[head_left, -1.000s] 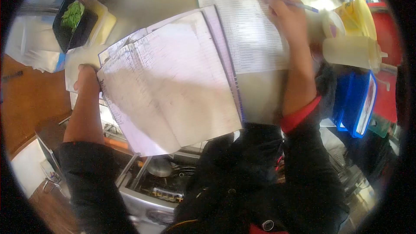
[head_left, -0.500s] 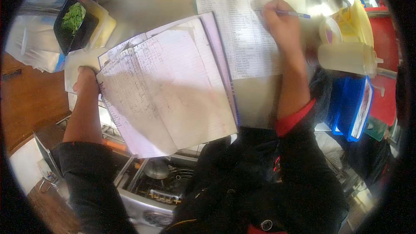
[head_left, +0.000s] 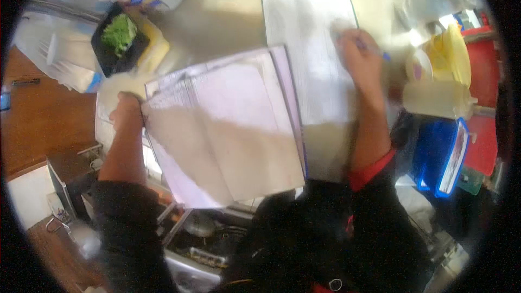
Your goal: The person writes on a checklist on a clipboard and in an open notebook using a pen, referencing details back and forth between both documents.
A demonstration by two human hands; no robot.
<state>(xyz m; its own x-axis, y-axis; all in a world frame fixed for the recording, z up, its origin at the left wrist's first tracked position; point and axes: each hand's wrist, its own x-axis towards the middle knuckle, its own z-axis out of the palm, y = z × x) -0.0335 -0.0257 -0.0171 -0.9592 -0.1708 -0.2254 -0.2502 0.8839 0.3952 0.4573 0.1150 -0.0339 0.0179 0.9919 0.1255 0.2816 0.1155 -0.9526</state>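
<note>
My right hand (head_left: pixel 362 59) is closed around a blue pen (head_left: pixel 385 56), over the right side of a printed sheet (head_left: pixel 309 65) on a clipboard (head_left: pixel 355 15). To the left lies an open lined notebook (head_left: pixel 233 125) with handwriting on its left page. It tilts slightly, and its lower part reaches past the counter edge toward my body. My left hand (head_left: pixel 126 107) is closed at the notebook's left edge, its fingers partly hidden. The writing is blurred now.
At the upper left stand a black tray of green leaves (head_left: pixel 118 37), a yellow-edged tub (head_left: pixel 154 49) and plastic bags (head_left: pixel 65 57). On the right are a squeeze bottle (head_left: pixel 437 99), a yellow container (head_left: pixel 453 54) and blue folders (head_left: pixel 439 154). A stove (head_left: pixel 201 244) sits below the counter.
The view has shifted, so everything sits lower and further right, and the clipboard's top clip shows. My right hand stays on the sheet with the pen; my left hand stays by the notebook.
</note>
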